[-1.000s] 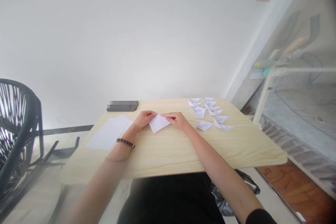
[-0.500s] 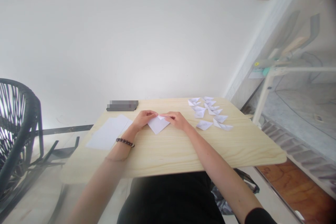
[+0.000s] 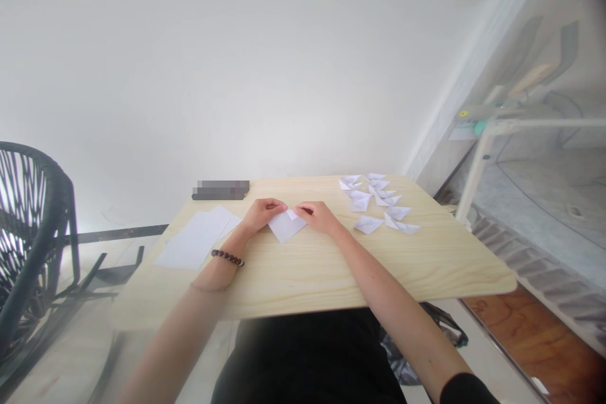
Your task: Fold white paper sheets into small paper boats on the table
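Note:
A folded white sheet of paper (image 3: 284, 229) lies on the wooden table (image 3: 293, 278), one corner pointing toward me and a small flap at its far edge. My left hand (image 3: 262, 213) pinches its far left side between thumb and fingers. On the far right side, my right hand (image 3: 318, 216) pinches the same paper by the flap. Both hands are closed on it and cover its side corners. To the right of my right hand stand several folded paper boats (image 3: 368, 224) in loose rows.
Left of my left hand lie loose white sheets (image 3: 194, 240), overlapping. A dark, partly pixelated object (image 3: 220, 190) rests at the table's back left. A dark woven chair (image 3: 35, 221) stands at the left, a white metal frame (image 3: 476, 173) at the right, and a wall (image 3: 284, 76) behind.
My right index finger, stretched along the far flap before, has drawn back to the right and bent into a pinch. The paper has barely shifted.

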Demonstrator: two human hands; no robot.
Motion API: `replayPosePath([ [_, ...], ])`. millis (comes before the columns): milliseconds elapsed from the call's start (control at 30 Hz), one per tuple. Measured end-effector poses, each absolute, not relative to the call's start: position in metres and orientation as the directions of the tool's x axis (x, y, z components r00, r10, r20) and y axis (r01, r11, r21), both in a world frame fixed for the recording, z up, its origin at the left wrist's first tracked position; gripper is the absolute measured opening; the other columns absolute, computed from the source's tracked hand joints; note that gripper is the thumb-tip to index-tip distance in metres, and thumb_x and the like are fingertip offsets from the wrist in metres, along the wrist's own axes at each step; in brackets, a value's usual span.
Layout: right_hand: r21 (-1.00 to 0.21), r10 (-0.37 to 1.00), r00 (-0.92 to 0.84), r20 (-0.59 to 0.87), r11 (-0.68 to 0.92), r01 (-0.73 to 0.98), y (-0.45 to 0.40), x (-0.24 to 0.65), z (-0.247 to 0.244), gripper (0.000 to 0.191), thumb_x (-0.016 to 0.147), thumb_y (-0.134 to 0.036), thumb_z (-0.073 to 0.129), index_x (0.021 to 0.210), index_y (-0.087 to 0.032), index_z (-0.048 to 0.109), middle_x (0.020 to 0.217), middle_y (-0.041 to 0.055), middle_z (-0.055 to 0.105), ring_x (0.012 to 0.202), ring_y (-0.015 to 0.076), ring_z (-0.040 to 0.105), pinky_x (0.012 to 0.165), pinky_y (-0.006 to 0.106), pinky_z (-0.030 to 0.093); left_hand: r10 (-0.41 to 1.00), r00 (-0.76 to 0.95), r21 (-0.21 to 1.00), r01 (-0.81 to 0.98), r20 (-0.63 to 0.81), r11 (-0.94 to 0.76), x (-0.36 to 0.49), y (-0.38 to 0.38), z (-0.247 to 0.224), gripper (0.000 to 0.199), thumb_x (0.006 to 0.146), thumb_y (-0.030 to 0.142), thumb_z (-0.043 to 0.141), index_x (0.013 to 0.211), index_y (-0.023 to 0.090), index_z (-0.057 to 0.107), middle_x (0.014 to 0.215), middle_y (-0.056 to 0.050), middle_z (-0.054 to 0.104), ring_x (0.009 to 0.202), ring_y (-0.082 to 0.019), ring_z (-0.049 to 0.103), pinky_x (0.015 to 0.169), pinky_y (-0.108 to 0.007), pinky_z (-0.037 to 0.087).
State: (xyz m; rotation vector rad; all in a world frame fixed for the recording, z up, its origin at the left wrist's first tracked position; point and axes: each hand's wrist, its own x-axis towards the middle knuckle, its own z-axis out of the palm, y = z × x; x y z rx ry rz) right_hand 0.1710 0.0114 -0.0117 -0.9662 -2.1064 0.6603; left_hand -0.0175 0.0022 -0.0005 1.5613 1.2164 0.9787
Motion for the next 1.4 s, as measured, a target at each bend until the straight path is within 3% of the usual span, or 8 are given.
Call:
replayPosePath([
  [1400, -0.724, 0.802, -0.458, 0.385, 0.570, 0.389, 0.0113, 0.1705, -0.0136, 0.023, 0.076, -0.030, 0.047, 0.078, -0.015, 0.065, 0.077, 0.0013, 0.065, 0.067, 0.0106, 0.054, 0.063, 0.020, 0.039, 0.967, 0.251, 0.936, 0.328, 0.047, -0.130, -0.0163, 0.0021, -0.0010, 0.040, 0.065, 0.047, 0.055, 0.079, 0.010, 0.063, 0.066, -0.004, 0.062, 0.054, -0.011, 0.051, 0.045, -0.020, 0.036],
])
